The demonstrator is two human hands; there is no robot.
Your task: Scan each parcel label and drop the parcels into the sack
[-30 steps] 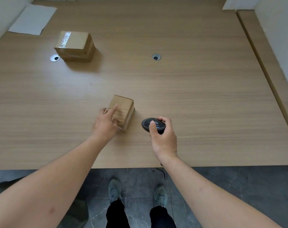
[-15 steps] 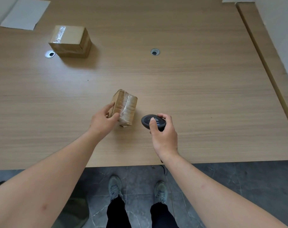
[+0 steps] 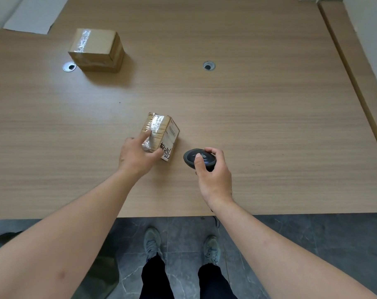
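At the far-left corner of the wooden table [image 3: 248,104] a white sheet of paper [image 3: 35,15] lies flat. Just right of it, near the far edge, stands the larger cardboard parcel [image 3: 97,51], taped along its top, with a round metal cable grommet [image 3: 69,66] just beside its near-left corner; this parcel sits where it sat a second ago.

Closer to the near edge, left of centre, the left hand [image 3: 138,156] grips the small parcel [image 3: 159,134]: the forefinger lies along the taped face and the thumb curls round the lower corner. The parcel has been turned since a second ago. Then it lay with a plain cardboard face up; half a second ago it was tipped on edge; now its white label [image 3: 169,145], with handwritten black marks at the lower end, faces right. Whether its lower corner touches the table cannot be told.

Just beside it, to the right and apart from it, the right hand [image 3: 213,175] holds the black scanner [image 3: 199,158], fingers wrapped round its body and thumb resting on top, much as in both earlier frames.

A second grommet [image 3: 209,65] sits toward the far edge, right of the larger parcel. Along the table's right edge runs a wooden strip [image 3: 353,67].
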